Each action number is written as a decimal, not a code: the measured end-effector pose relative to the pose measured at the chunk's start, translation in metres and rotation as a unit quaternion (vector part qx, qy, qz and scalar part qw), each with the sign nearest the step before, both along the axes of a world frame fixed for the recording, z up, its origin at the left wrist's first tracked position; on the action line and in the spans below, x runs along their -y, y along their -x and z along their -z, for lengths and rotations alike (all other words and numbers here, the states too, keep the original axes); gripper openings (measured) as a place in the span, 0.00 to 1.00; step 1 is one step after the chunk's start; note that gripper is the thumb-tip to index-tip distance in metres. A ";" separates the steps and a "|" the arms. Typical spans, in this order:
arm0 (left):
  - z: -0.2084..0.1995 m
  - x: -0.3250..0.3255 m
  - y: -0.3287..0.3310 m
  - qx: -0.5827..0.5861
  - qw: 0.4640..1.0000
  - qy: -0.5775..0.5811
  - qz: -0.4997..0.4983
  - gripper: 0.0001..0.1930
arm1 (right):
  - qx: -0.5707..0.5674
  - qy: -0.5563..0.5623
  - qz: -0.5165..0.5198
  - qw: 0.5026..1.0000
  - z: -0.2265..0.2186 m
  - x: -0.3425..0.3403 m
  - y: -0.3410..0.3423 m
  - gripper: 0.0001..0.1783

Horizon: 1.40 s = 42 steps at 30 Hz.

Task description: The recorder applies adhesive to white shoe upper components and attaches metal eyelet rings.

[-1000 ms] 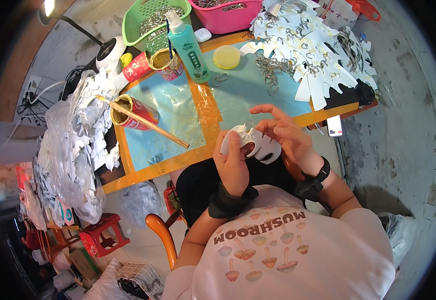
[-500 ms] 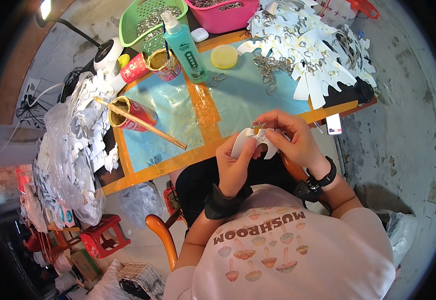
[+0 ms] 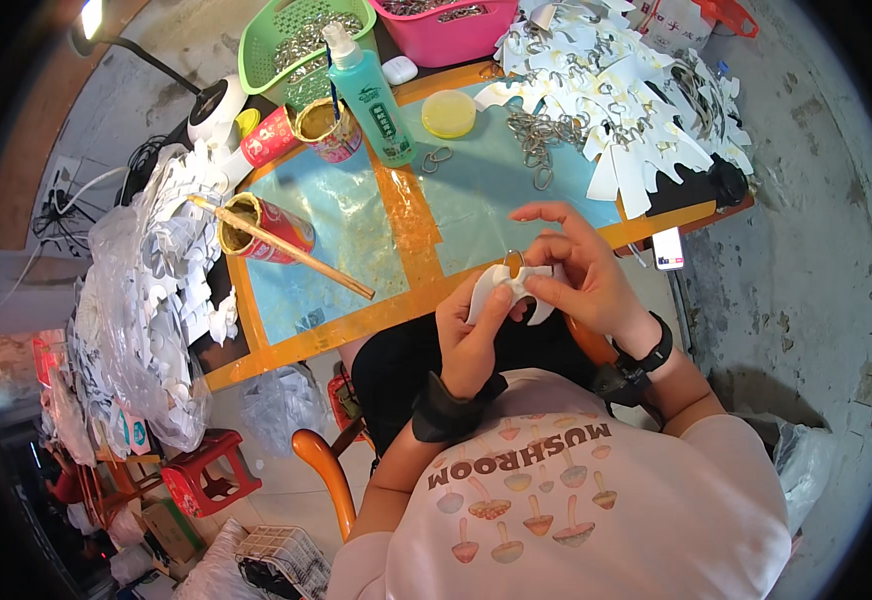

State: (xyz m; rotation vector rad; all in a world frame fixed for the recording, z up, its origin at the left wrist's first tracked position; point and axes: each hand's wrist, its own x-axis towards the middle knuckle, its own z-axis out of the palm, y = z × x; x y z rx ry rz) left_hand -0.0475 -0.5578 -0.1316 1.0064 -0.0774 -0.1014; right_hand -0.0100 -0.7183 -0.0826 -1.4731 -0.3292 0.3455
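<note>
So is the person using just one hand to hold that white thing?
No, the left hand and the right hand both hold the white piece, each with its thumb on it.

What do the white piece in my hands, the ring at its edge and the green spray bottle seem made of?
White piece: matte and soft-looking, bending in folds; perhaps synthetic leather or thin foam, I can't tell. Ring: probably metal, being thin and silvery-grey. Spray bottle: likely plastic, its smooth green body showing a sheen.
</note>
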 end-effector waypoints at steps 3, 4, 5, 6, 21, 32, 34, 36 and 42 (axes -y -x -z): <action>0.001 -0.001 0.001 0.032 0.997 0.064 0.007 0.14 | 0.013 -0.017 0.013 1.000 -0.006 -0.005 0.004 0.31; -0.002 -0.001 0.001 0.048 0.997 0.057 0.004 0.13 | 0.021 -0.005 0.016 1.000 -0.007 -0.005 0.005 0.32; -0.006 -0.002 0.000 0.065 0.997 0.049 0.001 0.13 | 0.029 0.006 0.018 0.999 -0.009 -0.005 0.005 0.32; -0.010 -0.003 -0.001 0.044 0.999 -0.011 0.007 0.12 | 0.037 0.017 0.020 0.999 -0.010 -0.004 0.005 0.32; -0.021 -0.012 -0.003 0.023 0.995 -0.066 0.071 0.08 | -0.071 -0.133 -0.010 0.989 -0.014 -0.006 0.007 0.41; -0.019 -0.015 -0.003 0.008 0.998 -0.021 0.064 0.10 | -0.206 -0.263 -0.042 0.942 -0.018 -0.001 -0.003 0.40; -0.026 -0.011 0.000 -0.008 0.999 -0.013 0.047 0.10 | -0.180 -0.251 -0.040 0.950 -0.017 -0.002 -0.003 0.40; -0.027 -0.009 0.001 -0.010 0.999 -0.011 0.038 0.10 | -0.096 -0.157 -0.039 0.982 -0.010 -0.003 0.001 0.39; -0.023 -0.021 -0.003 0.013 0.994 -0.100 0.046 0.09 | -0.052 -0.035 -0.013 0.998 -0.011 0.002 0.000 0.38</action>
